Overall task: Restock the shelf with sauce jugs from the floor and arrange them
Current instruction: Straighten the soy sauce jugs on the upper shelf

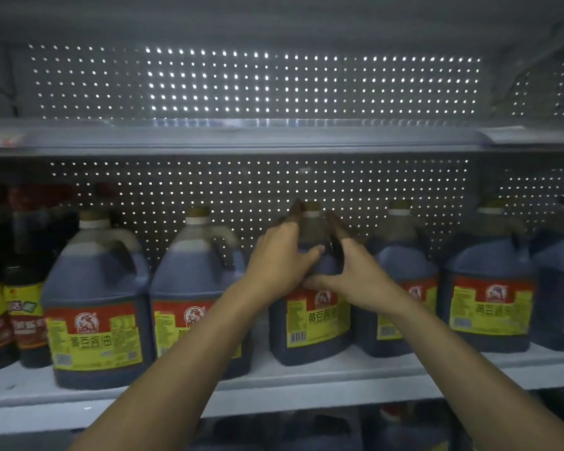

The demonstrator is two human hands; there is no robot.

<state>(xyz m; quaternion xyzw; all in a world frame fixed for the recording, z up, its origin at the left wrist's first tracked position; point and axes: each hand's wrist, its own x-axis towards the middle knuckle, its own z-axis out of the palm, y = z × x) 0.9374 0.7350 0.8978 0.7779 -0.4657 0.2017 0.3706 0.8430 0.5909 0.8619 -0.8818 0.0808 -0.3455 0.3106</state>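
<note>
Arranging step, seen from the head camera. Both hands hold the middle soy sauce jug [310, 307] of a row standing on the white shelf [274, 374]. The left hand [279, 258] wraps the jug's shoulder from the left, its fingers [292, 219] curled up round the neck below the cap. The right hand [352, 271] clamps the right shoulder beside the dark handle, thumb lying across the top of the label. The jug stands on the shelf board, set slightly behind the front edge, its yellow and red label turned a little off square. Two matching jugs [98, 297] stand toward the left end and further ones [489, 288] toward the right end; smaller sauce bottles [23, 307] occupy the far left. The shelf above [274, 138] carries nothing visible. Judged next move: twist the jug until its label faces squarely forward, then draw it level with its neighbours near the front edge, keeping it upright, since it is likely heavy.
</note>
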